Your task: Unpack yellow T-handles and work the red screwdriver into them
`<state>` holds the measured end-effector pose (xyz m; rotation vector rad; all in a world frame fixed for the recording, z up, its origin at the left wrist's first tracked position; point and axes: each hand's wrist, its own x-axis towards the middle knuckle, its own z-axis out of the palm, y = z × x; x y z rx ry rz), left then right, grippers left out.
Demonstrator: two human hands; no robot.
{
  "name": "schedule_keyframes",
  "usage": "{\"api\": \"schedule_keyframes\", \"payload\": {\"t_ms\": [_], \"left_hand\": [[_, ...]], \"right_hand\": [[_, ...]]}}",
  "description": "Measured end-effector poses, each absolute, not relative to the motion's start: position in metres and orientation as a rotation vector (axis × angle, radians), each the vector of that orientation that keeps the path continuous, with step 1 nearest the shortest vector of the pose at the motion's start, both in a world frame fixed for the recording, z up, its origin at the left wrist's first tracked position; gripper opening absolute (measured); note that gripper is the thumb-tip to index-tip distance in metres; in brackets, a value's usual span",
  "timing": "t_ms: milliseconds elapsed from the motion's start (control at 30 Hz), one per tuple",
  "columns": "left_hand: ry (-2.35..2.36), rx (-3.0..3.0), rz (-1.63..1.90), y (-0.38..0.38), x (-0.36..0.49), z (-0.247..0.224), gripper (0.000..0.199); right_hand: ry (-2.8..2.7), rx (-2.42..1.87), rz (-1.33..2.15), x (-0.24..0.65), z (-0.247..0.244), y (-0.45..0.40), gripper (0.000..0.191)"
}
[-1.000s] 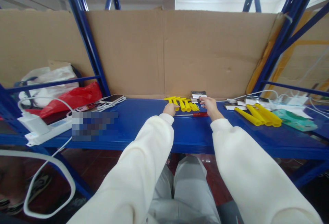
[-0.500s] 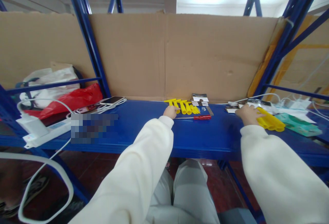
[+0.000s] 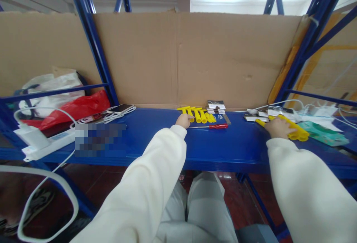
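My left hand [image 3: 184, 120] rests at the left end of a row of yellow plastic pieces [image 3: 198, 115], its fingers closed near the leftmost one; what they hold, if anything, is hidden. On the right, my right hand [image 3: 277, 127] is over a group of yellow tubes [image 3: 299, 133], fingers closed around a yellow piece whose end [image 3: 260, 122] sticks out to the left. A red-handled screwdriver [image 3: 218, 126] lies just in front of the row. Behind it are stacked small boxes [image 3: 216, 106] and a small metal strip [image 3: 227, 119].
The blue shelf [image 3: 156, 150] has a cardboard wall [image 3: 139, 60] behind it. At the left are a white power strip [image 3: 52, 144], a phone [image 3: 122, 108] and a red bag [image 3: 75, 109]. A green packet [image 3: 325, 134], small boxes [image 3: 279, 111] and white cables lie at the right.
My right hand has moved right and slightly nearer, onto the yellow tubes, and a yellow end now shows at its left. My left hand has stayed at the row.
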<state>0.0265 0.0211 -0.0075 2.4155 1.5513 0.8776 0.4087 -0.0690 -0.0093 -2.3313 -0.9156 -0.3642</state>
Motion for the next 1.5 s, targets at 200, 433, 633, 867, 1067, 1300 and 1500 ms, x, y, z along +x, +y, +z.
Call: {"api": "schedule_keyframes", "payload": {"t_ms": [200,433,633,867,1067,1300,1500], "left_hand": [[1.53,2.426,0.866,0.024,0.027,-0.008,0.048],[1.559,2.463,0.849,0.021,0.027,-0.007,0.05],[1.543,2.48,0.823,0.021,0.026,-0.007,0.048],[1.565,2.454,0.893,0.02,0.026,-0.005,0.047],[1.49,2.452,1.011,0.022,0.028,-0.007,0.048],[1.423,2.4,1.124,0.023,0.031,-0.005,0.047],[1.4,2.289,1.268,0.017,0.034,0.0,0.05]], "right_hand": [[-0.747,-2.442,-0.242,0.409,-0.002,-0.07,0.052],[-0.71,-2.362,-0.307,0.41,-0.005,-0.067,0.058],[-0.754,-2.447,-0.299,0.403,0.001,-0.075,0.049],[-0.629,-2.45,-0.348,0.405,0.006,-0.084,0.056],[-0.494,-2.44,-0.216,0.401,0.015,-0.093,0.061],[-0.384,-2.375,-0.168,0.399,0.027,-0.099,0.061],[-0.526,-2.168,-0.413,0.383,0.031,-0.099,0.053]]}}
